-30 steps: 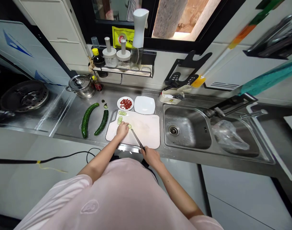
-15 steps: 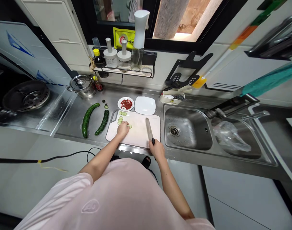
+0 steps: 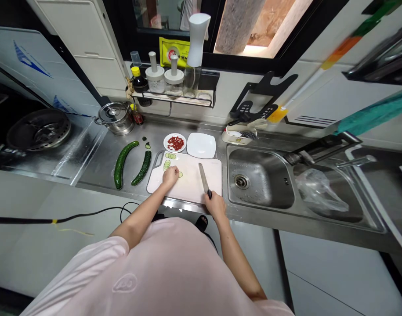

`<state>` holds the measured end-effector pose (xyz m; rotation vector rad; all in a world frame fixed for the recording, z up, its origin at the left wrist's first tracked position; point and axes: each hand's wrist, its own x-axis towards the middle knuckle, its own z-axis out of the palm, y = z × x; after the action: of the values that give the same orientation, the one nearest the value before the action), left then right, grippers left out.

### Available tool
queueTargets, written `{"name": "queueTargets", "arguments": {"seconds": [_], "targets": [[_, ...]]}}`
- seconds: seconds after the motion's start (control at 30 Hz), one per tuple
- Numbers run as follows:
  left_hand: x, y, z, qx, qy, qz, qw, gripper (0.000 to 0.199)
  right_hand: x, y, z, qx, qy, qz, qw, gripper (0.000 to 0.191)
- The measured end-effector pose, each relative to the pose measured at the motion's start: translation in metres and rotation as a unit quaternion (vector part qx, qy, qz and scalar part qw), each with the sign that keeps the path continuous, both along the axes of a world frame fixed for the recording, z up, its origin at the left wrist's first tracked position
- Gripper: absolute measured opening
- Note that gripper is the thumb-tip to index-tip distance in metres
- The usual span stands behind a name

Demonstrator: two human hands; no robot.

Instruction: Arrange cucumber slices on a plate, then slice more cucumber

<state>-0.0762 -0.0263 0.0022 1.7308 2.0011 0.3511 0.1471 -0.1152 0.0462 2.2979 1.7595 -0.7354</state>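
Observation:
My left hand [image 3: 170,176] rests on the white plastic cutting board [image 3: 196,186], its fingers curled over a piece of cucumber that they mostly hide. A thin cucumber slice [image 3: 180,174] lies just beyond the fingertips, and more slices [image 3: 167,164] sit in a loose row towards the board's far left corner. My right hand [image 3: 215,205] grips the black handle of a kitchen knife [image 3: 203,177], whose blade lies above the board, apart from the slices. Two dark green cucumber lengths [image 3: 121,164] [image 3: 143,168] lie on the steel counter left of the board.
Beyond the board are a small plate of chopped red chili [image 3: 175,142] and a white square plate [image 3: 201,145]. A steel pot [image 3: 115,118] stands at the left, near a stove. A steel double sink [image 3: 260,177] lies right, holding a plastic bag [image 3: 321,191].
The knife has moved right, away from the slices, and its blade now points to the far side of the board. My left hand stays in nearly the same place.

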Motion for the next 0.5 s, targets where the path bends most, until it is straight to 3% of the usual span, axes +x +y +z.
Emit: {"name": "queueTargets", "arguments": {"seconds": [0.2, 0.5], "targets": [[0.0001, -0.0026, -0.0012, -0.013, -0.002, 0.022, 1.000, 0.021, 0.0010, 0.0019, -0.0041, 0.005, 0.002, 0.003, 1.000, 0.044], [0.0012, 0.0009, -0.0035, -0.015, 0.012, 0.015, 1.000, 0.013, 0.0009, 0.0018, -0.0028, -0.003, -0.002, 0.013, 1.000, 0.044]]}}
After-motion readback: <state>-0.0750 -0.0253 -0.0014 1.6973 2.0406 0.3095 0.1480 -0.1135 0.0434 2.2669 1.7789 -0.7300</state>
